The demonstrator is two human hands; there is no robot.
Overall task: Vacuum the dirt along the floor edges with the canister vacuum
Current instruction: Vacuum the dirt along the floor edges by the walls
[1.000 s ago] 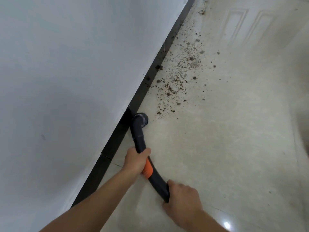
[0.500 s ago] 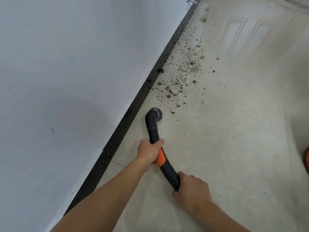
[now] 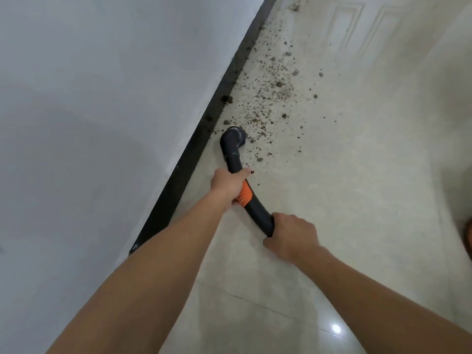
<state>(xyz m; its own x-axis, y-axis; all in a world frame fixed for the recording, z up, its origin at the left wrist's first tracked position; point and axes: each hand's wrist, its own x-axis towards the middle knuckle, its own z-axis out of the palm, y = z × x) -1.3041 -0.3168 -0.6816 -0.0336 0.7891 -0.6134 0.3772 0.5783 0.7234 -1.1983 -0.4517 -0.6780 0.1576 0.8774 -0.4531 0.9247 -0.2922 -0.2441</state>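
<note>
Both hands clench the black hose (image 3: 258,212): left hand (image 3: 227,185) at its orange band (image 3: 245,195), right hand (image 3: 291,236) further back. Nozzle (image 3: 235,136) sits just beside the baseboard (image 3: 178,180) (dirt (image 3: 270,98) scattered alongside, w/ clumps touching it).

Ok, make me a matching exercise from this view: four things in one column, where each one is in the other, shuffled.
1 left hand
2 right hand
3 nozzle
4 baseboard

A at the foot of the wall
B on the tube's rear end
C at the dirt's near edge
D beside the orange band

Pairs: 1-D, 2-B, 3-C, 4-A
</note>
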